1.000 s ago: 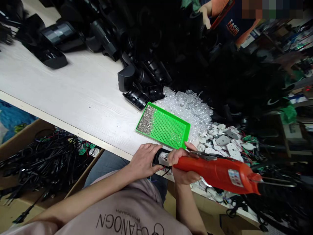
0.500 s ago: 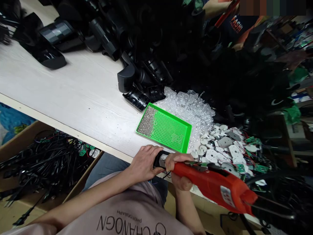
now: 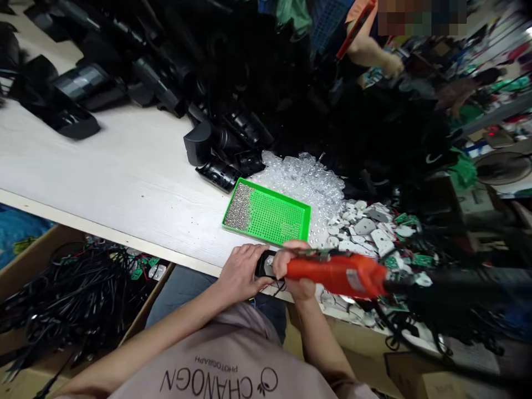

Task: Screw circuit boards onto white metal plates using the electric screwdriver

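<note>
Seen through my remote head camera: a worker in a dusty-pink cotton T-shirt (image 3: pixel 220 360) bends over a white wood-grain surface (image 3: pixel 103 160), both bare hands working together at its edge. The left hand (image 3: pixel 243 269) is curled closed around a small black plastic part (image 3: pixel 262 266), which has a pale, shiny insert (image 3: pixel 270 265) at its centre. The right hand (image 3: pixel 293 271) is wrapped firmly around the glossy red barrel of an electric screwdriver (image 3: pixel 336 274), whose nose meets the part at the insert.

Just beyond the hands sits a shallow green plastic tray (image 3: pixel 266 213), its floor a perforated grid, with tiny silvery screws (image 3: pixel 239 206) packed in a gritty band at one end. Behind it rises a heap of clear, crinkled plastic pieces (image 3: pixel 303 183). To the right lies a jumble of white plates (image 3: pixel 366 233) and green circuit boards (image 3: pixel 409 230) with thin red wires. Matte black moulded housings (image 3: pixel 220 174) crowd the far side of the surface. Below its edge, a cardboard box (image 3: pixel 37 260) holds a tangle of black cables (image 3: pixel 70 299). At the top of the frame, a co-worker's bare arm (image 3: pixel 374 55) reaches across the dark pile.
</note>
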`<state>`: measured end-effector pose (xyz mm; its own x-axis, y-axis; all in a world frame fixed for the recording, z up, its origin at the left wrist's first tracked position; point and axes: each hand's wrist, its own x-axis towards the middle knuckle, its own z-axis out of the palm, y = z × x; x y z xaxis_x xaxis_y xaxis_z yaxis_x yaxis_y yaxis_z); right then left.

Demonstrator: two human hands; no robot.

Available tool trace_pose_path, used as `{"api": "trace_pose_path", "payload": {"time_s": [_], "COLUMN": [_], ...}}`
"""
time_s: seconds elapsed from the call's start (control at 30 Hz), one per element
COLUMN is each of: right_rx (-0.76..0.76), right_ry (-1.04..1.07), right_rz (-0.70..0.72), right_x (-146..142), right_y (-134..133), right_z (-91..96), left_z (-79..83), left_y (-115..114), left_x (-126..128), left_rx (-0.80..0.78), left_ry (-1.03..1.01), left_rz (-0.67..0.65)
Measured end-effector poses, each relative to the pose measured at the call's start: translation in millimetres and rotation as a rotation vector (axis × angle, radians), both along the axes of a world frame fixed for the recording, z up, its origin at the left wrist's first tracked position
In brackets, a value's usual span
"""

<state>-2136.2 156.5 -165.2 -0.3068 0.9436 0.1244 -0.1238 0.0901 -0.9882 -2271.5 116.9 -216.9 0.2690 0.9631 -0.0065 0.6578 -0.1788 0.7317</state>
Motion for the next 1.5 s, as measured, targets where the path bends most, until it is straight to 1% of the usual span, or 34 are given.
{"api": "trace_pose_path", "payload": {"time_s": [0.07, 0.1, 0.13, 0.17, 0.2, 0.23, 0.27, 0.3, 0.33, 0.37, 0.4, 0.43, 0.47, 0.5, 0.6, 0.73, 0.87, 0.93, 0.97, 1.0, 1.03, 1.07, 1.17, 1.2, 1.23, 1.27, 1.3, 1.33, 1.37, 1.4, 1.43, 1.5], "right_rx": [0.056, 0.094, 0.134, 0.183, 0.237, 0.292, 0.337, 0.365, 0.385, 0.398, 0.409, 0.421, 0.43, 0.436, 0.414, 0.437, 0.489, 0.501, 0.486, 0.439, 0.361, 0.26, -0.079, -0.156, -0.204, -0.226, -0.216, -0.174, -0.102, 0.004, 0.143, 0.463], "right_ry": [0.098, 0.115, 0.101, 0.054, -0.035, -0.158, -0.313, -0.492, -0.673, -0.836, -0.958, -1.037, -1.085, -1.107, -1.098, -1.121, -1.22, -1.201, -1.142, -1.05, -0.926, -0.772, -0.215, -0.05, 0.071, 0.135, 0.142, 0.098, 0.008, -0.12, -0.273, -0.58], "right_rz": [-0.017, -0.016, -0.031, -0.087, -0.176, -0.276, -0.34, -0.345, -0.289, -0.189, -0.09, -0.036, -0.033, -0.065, -0.141, -0.108, -0.149, -0.146, -0.133, -0.134, -0.164, -0.23, -0.497, -0.551, -0.578, -0.579, -0.563, -0.536, -0.496, -0.44, -0.368, -0.235], "right_x": [10, 19, 31, 45, 59, 72, 81, 87, 89, 86, 80, 72, 63, 55, 43, 43, 37, 36, 39, 43, 49, 56, 76, 79, 81, 80, 77, 73, 69, 65, 64, 69], "right_y": [6, 8, 9, 8, 5, 1, -5, -11, -17, -22, -27, -31, -33, -35, -33, -29, -31, -31, -30, -28, -26, -23, -16, -16, -18, -21, -25, -31, -37, -43, -48, -57], "right_z": [16.4, 24.3, 30.6, 34.3, 34.7, 31.8, 25.9, 17.5, 7.7, -2.5, -12.0, -20.1, -26.3, -30.5, -33.4, -29.9, -28.7, -28.7, -28.9, -29.4, -30.2, -31.5, -37.7, -39.6, -40.7, -40.6, -38.8, -35.2, -29.7, -22.6, -14.3, 3.9], "left_z": [4.0, 5.5, 6.4, 6.8, 6.5, 5.7, 4.8, 3.7, 2.9, 2.5, 2.5, 3.0, 4.1, 5.7, 11.7, 17.2, 16.3, 13.8, 12.1, 10.3, 8.4, 6.7, 6.9, 9.9, 14.5, 20.7, 27.9, 35.4, 42.4, 48.1, 52.2, 55.2], "left_y": [1, 2, 2, 3, 3, 4, 4, 4, 5, 5, 5, 6, 6, 8, 14, 23, 24, 22, 22, 21, 21, 20, 17, 15, 13, 10, 8, 5, 3, 1, 0, -1], "left_x": [-2, -3, -5, -8, -10, -13, -15, -17, -17, -18, -18, -17, -17, -16, -16, -16, -13, -12, -13, -14, -16, -18, -23, -22, -19, -14, -8, -1, 7, 14, 22, 32], "left_rx": [-0.014, -0.026, -0.038, -0.044, -0.047, -0.047, -0.047, -0.047, -0.046, -0.041, -0.033, -0.021, -0.01, -0.001, 0.007, -0.007, -0.014, 0.003, 0.009, 0.014, 0.016, 0.018, 0.024, 0.036, 0.054, 0.074, 0.082, 0.068, 0.022, -0.049, -0.144, -0.349], "left_ry": [0.028, 0.041, 0.05, 0.052, 0.049, 0.041, 0.032, 0.025, 0.021, 0.019, 0.017, 0.018, 0.022, 0.033, 0.088, 0.113, 0.085, 0.084, 0.086, 0.091, 0.096, 0.1, 0.094, 0.079, 0.057, 0.023, -0.026, -0.091, -0.173, -0.271, -0.379, -0.616], "left_rz": [-0.01, -0.016, -0.026, -0.037, -0.052, -0.072, -0.089, -0.102, -0.11, -0.11, -0.106, -0.102, -0.101, -0.108, -0.149, -0.166, -0.145, -0.124, -0.115, -0.104, -0.092, -0.08, -0.07, -0.066, -0.06, -0.052, -0.045, -0.049, -0.072, -0.099, -0.124, -0.118]}}
